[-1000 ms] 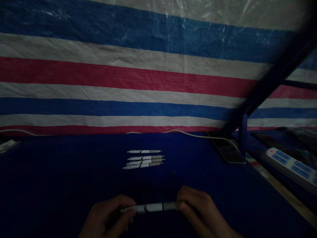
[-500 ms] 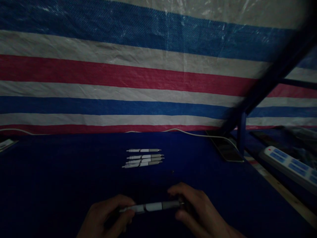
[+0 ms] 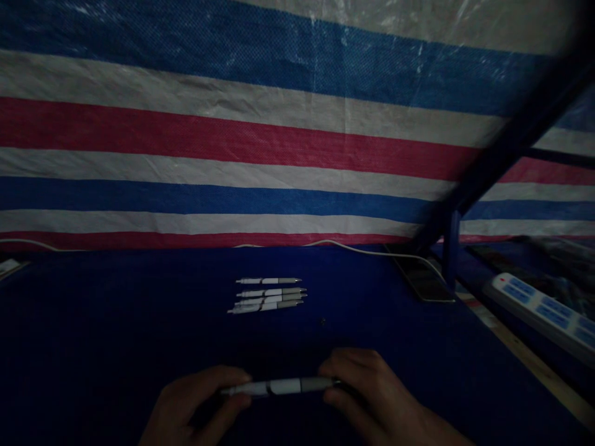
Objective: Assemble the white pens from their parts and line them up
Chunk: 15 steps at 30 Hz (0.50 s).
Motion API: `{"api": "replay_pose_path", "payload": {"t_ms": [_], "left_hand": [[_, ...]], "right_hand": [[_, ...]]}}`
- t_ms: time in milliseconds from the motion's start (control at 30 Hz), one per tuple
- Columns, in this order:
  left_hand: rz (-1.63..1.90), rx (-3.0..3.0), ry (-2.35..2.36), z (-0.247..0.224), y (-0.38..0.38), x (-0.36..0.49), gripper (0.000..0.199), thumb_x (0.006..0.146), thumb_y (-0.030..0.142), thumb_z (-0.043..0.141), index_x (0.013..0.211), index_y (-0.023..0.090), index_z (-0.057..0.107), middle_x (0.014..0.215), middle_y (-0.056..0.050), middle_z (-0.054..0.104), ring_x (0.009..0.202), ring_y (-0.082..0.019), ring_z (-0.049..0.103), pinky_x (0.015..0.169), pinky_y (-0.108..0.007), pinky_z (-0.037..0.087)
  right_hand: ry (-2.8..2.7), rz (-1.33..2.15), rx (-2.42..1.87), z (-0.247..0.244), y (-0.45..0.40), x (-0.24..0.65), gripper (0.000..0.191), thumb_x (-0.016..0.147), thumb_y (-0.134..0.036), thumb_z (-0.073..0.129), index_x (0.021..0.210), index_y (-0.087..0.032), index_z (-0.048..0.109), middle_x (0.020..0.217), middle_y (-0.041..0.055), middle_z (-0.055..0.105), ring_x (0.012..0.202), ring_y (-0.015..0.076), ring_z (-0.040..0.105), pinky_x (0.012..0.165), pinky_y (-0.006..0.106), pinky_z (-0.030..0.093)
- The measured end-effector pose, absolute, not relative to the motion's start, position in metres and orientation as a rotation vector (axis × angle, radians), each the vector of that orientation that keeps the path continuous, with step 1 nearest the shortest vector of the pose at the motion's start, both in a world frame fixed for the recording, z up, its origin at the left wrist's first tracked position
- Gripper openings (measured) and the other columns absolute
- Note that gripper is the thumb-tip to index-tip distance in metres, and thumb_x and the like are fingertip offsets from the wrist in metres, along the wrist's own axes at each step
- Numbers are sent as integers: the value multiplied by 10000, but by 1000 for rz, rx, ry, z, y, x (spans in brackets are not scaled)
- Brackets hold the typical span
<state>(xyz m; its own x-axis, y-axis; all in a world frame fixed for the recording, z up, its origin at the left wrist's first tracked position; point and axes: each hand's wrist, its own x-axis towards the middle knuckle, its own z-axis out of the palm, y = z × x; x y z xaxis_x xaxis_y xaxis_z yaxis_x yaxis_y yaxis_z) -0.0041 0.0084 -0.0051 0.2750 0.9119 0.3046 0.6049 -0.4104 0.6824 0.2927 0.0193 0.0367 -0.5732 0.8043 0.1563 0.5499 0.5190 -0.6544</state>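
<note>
Two hands, left hand [image 3: 195, 402] and right hand [image 3: 372, 396], gripping pen [image 3: 283, 386], bare blue table [image 3: 116, 328] around.

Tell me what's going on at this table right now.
A person holds a white and grey pen level between both hands, the left hand gripping one end and the right hand the other, just above a dark blue table. Further back, four finished-looking pens lie side by side in a neat row. To the right sit a phone on a white cable and a power strip.
</note>
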Motion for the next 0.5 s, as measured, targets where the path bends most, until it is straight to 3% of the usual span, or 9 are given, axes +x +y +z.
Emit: {"api": "replay_pose_path", "payload": {"t_ms": [67,167,300,367,500], "left_hand": [[930,2049,1413,0,9,-3,98,837,329,659,919,310,709,730,76,771,565,-112,721,519,-115,552],[889,1969,1426,6,11,-1,117,873,320,583,845,285,691,613,75,708,498,-105,675,457,-113,514],[851,1945,1366,6,14,-2,140,886,286,552,843,275,685,584,69,676,504,-109,669,479,-123,517],[843,1932,1350,5,15,-2,146,888,285,547,856,275,690,586,65,676,506,-110,669,483,-126,518],[888,1901,1355,8,13,0,136,859,289,568,815,276,697,567,63,669,482,-107,650,467,-126,506]], "right_hand": [[-2329,798,-1092,41,27,302,359,905,-321,618,1254,-246,579,1073,76,696,957,233,664,796,320,556],[-2252,662,-1185,40,42,313,368,983,-224,457,1343,-291,497,1208,76,627,1094,228,603,910,376,522],[-2382,378,-1290,23,55,312,495,942,-115,461,1411,-271,444,1309,126,530,1180,306,521,1023,578,386],[-2388,365,-1285,14,59,308,459,916,-83,485,1344,-244,527,1238,132,569,1122,309,548,1000,583,401],[-2291,447,-1246,6,62,305,261,892,-43,501,1016,-190,677,950,82,670,883,248,628,852,454,517]]}}
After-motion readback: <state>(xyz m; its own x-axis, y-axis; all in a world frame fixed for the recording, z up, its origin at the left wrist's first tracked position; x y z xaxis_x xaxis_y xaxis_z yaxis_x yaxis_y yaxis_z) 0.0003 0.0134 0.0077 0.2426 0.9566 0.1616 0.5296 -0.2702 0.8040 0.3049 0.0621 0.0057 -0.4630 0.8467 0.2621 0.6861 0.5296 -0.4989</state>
